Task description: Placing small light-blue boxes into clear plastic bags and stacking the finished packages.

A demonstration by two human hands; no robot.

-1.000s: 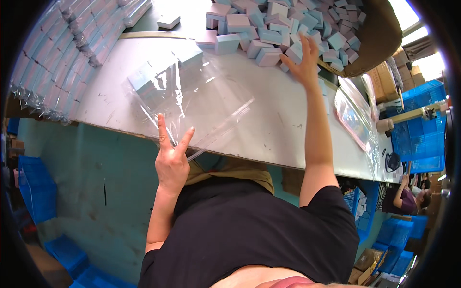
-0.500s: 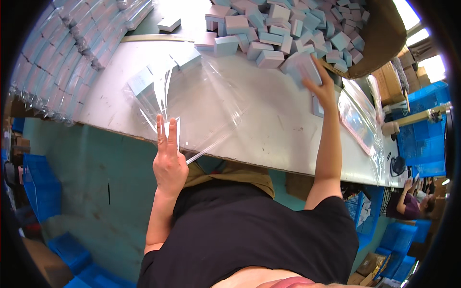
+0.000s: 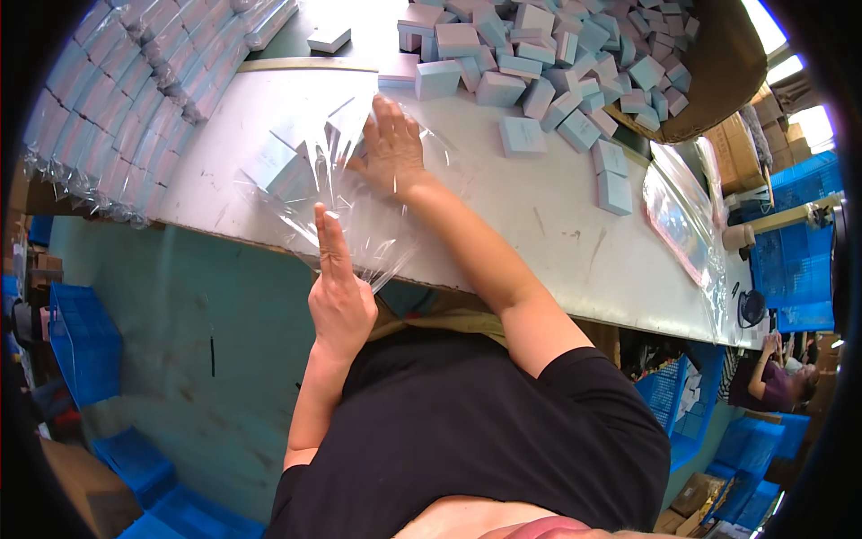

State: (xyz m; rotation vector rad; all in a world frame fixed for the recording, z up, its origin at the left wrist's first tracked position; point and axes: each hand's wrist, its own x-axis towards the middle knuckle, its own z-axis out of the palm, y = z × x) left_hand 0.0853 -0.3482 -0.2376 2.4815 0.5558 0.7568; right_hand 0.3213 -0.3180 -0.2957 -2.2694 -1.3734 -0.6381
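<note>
Left hand (image 3: 344,305) pointing two fingers along near end of clear plastic bag (image 3: 296,211); can't tell if it's pinching anything. Right hand (image 3: 395,153) reaching across, fingers extended beside pale boxes (image 3: 274,163) showing through bag, grip unclear too. Bag's lying on white surface (image 3: 539,242), near front edge. Imo worth holding bag spread, easing boxes square, going gently on corners, since thin plastic's creasing and probably snagging easily.

We are seeing wrapped stacks (image 3: 117,108) standing at the left of the table (image 3: 628,278), a plastic bag (image 3: 292,211) lying right of them by the near edge, loose boxes (image 3: 523,137) resting farther right, a box heap (image 3: 536,49) sitting behind those, and plastic sheets (image 3: 678,220) lying toward the right end.
</note>
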